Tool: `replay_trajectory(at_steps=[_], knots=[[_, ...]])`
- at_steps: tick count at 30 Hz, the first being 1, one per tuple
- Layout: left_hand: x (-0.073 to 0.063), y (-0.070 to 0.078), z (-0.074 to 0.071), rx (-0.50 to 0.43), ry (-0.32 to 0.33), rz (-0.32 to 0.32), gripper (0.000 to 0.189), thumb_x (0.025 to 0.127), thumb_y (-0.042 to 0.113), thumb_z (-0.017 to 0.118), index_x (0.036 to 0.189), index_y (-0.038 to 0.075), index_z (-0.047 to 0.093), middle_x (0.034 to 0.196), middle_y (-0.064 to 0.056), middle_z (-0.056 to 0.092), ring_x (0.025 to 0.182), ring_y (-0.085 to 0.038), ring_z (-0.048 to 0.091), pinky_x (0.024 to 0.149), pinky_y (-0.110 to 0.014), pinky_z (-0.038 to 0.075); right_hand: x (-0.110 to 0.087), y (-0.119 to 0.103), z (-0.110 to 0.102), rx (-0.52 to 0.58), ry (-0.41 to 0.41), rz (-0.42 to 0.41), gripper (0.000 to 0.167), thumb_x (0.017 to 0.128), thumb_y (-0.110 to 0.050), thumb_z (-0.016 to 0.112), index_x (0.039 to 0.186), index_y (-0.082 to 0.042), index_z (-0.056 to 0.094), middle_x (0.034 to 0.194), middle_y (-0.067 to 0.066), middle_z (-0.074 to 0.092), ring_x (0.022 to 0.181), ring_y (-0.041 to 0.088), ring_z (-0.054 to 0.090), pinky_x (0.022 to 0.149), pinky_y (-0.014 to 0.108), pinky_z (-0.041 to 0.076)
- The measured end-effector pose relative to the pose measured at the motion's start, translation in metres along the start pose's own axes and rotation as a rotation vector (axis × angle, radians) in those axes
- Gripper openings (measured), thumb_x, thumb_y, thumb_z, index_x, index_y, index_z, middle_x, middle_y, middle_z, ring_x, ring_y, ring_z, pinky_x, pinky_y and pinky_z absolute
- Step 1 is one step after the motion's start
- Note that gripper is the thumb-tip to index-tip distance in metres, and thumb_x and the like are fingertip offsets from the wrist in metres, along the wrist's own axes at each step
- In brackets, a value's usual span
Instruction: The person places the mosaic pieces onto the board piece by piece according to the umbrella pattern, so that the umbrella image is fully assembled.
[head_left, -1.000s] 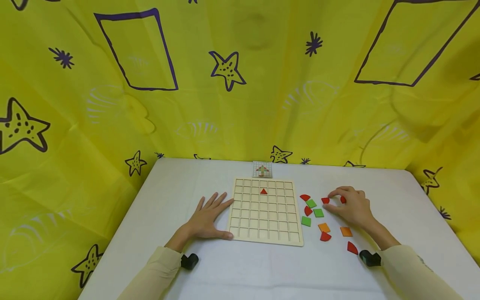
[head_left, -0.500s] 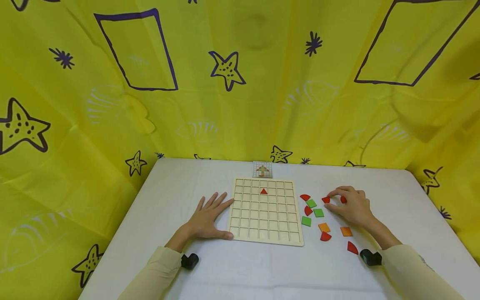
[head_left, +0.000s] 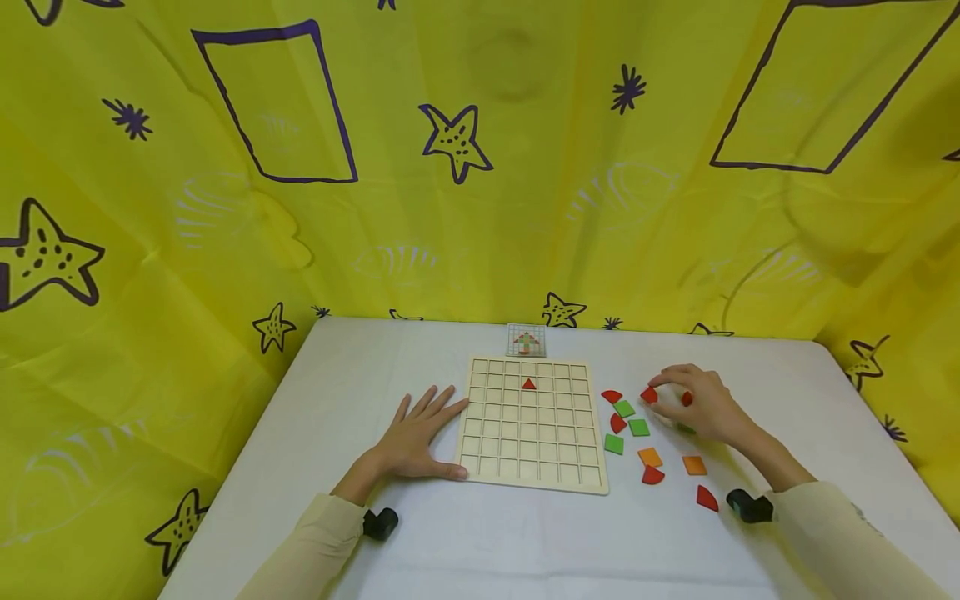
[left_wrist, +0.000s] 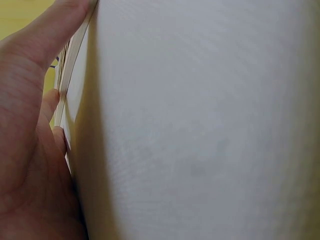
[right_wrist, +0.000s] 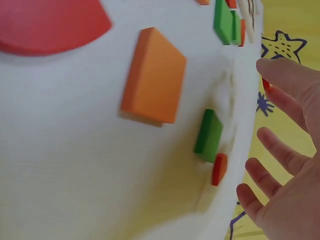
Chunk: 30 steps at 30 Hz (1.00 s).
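Wedge of red (head_left: 649,395), pinched between thumb and index fingertip of the right hand (head_left: 708,408), apparently clear of the bench (head_left: 480,554), on the 3 o'clock side of the grid board (head_left: 491,433). Other three fingers of that hand spread apart, apparently touching nothing. Full outline under the fingertips: cannot tell. Main danger, by judgement: a twist or slip out of so small a hold, caused by uneven squeezing on a thin edge, then a drop into the scatter below.

Beneath the palm, a red piece (head_left: 687,398) and a green piece (right_wrist: 208,135), likely to be nudged by low travel. From the wedge at 9 o'clock, a red quarter-disc (head_left: 612,397) touching a green square (head_left: 624,408), easily shoved by a dipping fingertip. At 5 o'clock, an orange square (head_left: 694,465) and, just beside the black wrist camera (head_left: 750,506), a lone red sector (head_left: 707,498), at risk of a drag from that casing.

On the board, toward 12 o'clock, a red triangle (head_left: 528,384), liable to hop from its cell if jolted. At the board's 9 o'clock side, the left hand (head_left: 408,443), fingers spread wide, gripping nothing, thumb and index against the edge: bracing on one side only, so a possible skid toward 3 o'clock under too firm a press. Just past the 12 o'clock edge, a picture card (head_left: 527,340).
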<state>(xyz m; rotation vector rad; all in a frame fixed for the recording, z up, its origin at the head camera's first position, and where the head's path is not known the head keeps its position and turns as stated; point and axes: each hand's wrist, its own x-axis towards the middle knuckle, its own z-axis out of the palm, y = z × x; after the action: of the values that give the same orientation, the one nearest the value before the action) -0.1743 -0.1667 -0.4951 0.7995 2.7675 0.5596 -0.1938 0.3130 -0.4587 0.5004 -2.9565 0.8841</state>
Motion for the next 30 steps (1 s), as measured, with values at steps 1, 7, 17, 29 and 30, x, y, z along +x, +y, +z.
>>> replay_trajectory(at_steps=[1,7,17,29,30], knots=[[0.0,0.0,0.0,0.002,0.0,0.0,0.111,0.076,0.071,0.077,0.164,0.025,0.028,0.172,-0.007,0.013,0.158,-0.035,0.003,0.12,-0.069,-0.002,0.001,-0.002,-0.002,0.007,-0.001,-0.012,0.03,0.089,-0.016,0.081,0.115,-0.004,0.074,0.132,0.033,0.058,0.12,0.056,0.046,0.095,0.075,0.036],[0.0,0.0,0.0,-0.001,0.001,0.0,0.111,0.076,0.071,0.077,0.164,0.024,0.029,0.172,-0.007,0.014,0.158,-0.035,0.003,0.12,-0.069,-0.002,0.007,-0.014,-0.008,0.05,-0.021,-0.062,0.029,0.089,-0.017,0.081,0.115,-0.004,0.075,0.133,0.032,0.058,0.125,0.053,0.045,0.098,0.073,0.038],[0.0,0.001,-0.001,-0.005,0.001,0.002,0.111,0.076,0.071,0.077,0.164,0.024,0.029,0.172,-0.007,0.014,0.158,-0.035,0.003,0.12,-0.069,-0.002,0.021,-0.038,-0.001,0.087,-0.063,-0.155,0.029,0.089,-0.016,0.081,0.116,-0.008,0.074,0.132,0.026,0.06,0.126,0.048,0.049,0.094,0.069,0.048],[0.0,-0.001,0.002,-0.003,0.012,0.004,0.11,0.076,0.069,0.078,0.164,0.023,0.03,0.172,-0.008,0.014,0.158,-0.036,0.004,0.12,-0.069,-0.002,0.043,-0.057,0.019,0.132,-0.125,-0.181,0.026,0.09,-0.017,0.081,0.115,-0.012,0.074,0.134,0.022,0.06,0.127,0.045,0.05,0.095,0.067,0.049],[0.0,-0.001,0.002,-0.001,0.008,0.004,0.11,0.076,0.07,0.077,0.164,0.023,0.029,0.172,-0.008,0.014,0.158,-0.036,0.004,0.12,-0.069,-0.002,0.045,-0.058,0.022,0.131,-0.131,-0.189,0.026,0.09,-0.017,0.081,0.115,-0.012,0.075,0.134,0.023,0.06,0.127,0.046,0.05,0.095,0.067,0.05]])
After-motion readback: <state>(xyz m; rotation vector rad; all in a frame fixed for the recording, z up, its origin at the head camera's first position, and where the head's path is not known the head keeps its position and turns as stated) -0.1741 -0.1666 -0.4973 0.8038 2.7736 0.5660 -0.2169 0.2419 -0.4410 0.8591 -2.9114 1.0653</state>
